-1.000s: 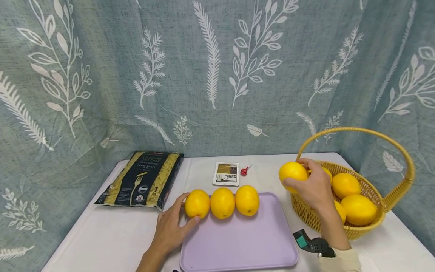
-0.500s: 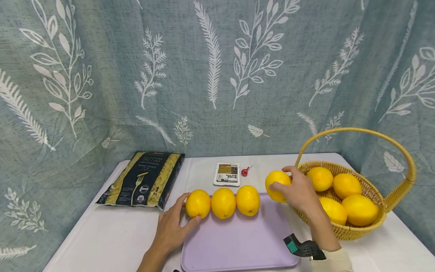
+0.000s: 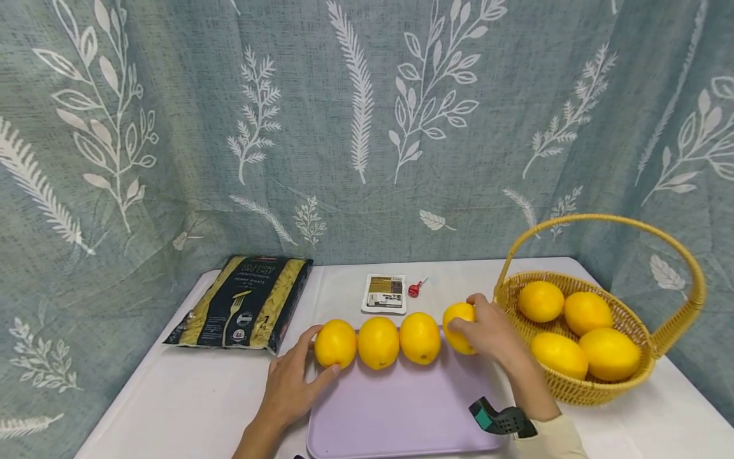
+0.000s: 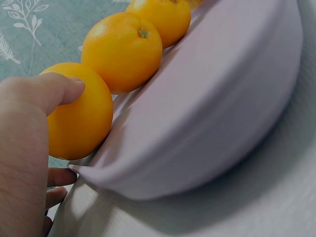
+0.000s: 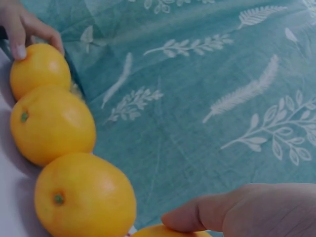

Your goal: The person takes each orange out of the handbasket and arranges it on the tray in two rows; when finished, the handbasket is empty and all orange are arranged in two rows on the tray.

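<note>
Along the far edge of a lilac tray, three oranges stand in a row. My left hand grips the leftmost orange, with its thumb laid over the fruit in the left wrist view. Beside it come the middle orange and the third orange. At the tray's far right corner, my right hand holds another orange between thumb and fingers, a small gap to the right of the third one. Only the top of that held orange shows in the right wrist view.
A wicker basket with a tall handle stands right of the tray, several oranges inside. Behind the tray lie a small flat packet and a red lollipop. A bag of penne pasta lies at the back left.
My right hand has carried its orange from over the basket's left rim leftward and down to the tray's far right corner. My left hand has stayed on the leftmost orange.
</note>
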{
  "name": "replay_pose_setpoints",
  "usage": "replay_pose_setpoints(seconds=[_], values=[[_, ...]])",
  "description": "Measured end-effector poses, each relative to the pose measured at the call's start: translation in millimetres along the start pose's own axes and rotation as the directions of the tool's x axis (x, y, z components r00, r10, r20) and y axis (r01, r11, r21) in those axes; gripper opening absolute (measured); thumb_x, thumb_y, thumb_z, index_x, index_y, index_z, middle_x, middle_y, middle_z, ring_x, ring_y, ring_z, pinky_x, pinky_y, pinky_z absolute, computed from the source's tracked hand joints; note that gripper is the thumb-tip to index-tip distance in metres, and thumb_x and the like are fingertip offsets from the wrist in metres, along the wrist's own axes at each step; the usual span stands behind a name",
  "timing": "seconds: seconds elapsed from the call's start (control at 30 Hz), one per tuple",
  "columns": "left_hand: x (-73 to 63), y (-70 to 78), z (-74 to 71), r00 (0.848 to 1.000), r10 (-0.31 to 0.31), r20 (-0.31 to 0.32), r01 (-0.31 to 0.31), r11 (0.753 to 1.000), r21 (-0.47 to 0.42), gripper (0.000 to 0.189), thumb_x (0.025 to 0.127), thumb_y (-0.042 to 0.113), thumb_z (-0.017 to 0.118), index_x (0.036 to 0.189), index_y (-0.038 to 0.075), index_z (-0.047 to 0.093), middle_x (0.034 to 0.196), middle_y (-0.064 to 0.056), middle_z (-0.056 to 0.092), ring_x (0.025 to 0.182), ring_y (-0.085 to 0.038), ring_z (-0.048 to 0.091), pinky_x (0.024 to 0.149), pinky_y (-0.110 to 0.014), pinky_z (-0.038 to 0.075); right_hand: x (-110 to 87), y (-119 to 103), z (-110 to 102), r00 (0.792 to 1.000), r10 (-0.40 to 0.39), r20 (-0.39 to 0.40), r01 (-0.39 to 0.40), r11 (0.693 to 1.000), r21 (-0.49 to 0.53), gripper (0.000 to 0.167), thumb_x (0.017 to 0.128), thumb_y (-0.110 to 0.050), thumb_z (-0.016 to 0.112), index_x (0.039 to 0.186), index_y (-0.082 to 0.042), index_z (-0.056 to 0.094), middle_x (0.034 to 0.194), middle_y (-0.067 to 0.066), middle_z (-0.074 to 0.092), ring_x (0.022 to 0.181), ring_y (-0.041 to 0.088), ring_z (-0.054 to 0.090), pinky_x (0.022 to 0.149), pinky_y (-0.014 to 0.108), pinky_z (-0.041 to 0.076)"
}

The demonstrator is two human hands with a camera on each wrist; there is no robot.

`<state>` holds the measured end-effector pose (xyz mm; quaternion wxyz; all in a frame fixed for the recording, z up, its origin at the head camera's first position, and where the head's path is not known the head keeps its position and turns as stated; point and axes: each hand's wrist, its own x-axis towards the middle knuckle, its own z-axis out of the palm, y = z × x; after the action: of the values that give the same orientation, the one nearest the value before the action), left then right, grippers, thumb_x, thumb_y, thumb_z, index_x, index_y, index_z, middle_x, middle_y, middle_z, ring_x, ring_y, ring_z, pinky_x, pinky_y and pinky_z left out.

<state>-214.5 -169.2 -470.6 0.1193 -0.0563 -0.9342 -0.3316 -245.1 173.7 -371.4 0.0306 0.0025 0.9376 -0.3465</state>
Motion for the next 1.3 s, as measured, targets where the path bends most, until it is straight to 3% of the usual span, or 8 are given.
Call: replay_pose_setpoints(seconds=[0.47,0.93,1.3], values=[[-0.4,0.5,0.5,1.000,-0.010,0.010,0.010,1.000,0.002,0.076,0.086,0.049,0.070,0.152,0.026,0.039,0.133,-0.006,0.065,0.126,-0.032,0.058,0.107,-0.059,0.030,6.6,10.1,14.4,1.000,0.030,0.005,-0.030,1.000,0.003,0.064,0.089,-0.028,0.072,0.136,0.007,0.047,0.121,0.029,0.056,0.098,0.035,0.057,0.085,0.050,0.051],[-0.8,-1.7,1.3,1.000,0.007,0.004,-0.007,1.000,0.001,0.079,0.085,0.048,0.072,0.152,0.025,0.039,0.135,-0.008,0.064,0.128,-0.034,0.057,0.106,-0.058,0.031,7.6,17.4,19.6,0.999,0.039,0.025,-0.039,0.999,-0.005,0.074,0.090,-0.033,0.074,0.143,0.009,0.042,0.132,0.035,0.052,0.110,0.039,0.056,0.095,0.058,0.049],[-0.6,-1.7,-0.1,1.000,0.010,0.012,-0.010,1.000,-0.001,0.081,0.084,0.048,0.073,0.153,0.025,0.038,0.135,-0.008,0.064,0.127,-0.033,0.057,0.105,-0.057,0.031,5.1,11.1,14.7,0.999,0.011,0.049,-0.011,1.000,-0.007,0.079,0.090,-0.030,0.075,0.148,0.006,0.037,0.141,0.038,0.046,0.122,0.046,0.052,0.100,0.062,0.046]])
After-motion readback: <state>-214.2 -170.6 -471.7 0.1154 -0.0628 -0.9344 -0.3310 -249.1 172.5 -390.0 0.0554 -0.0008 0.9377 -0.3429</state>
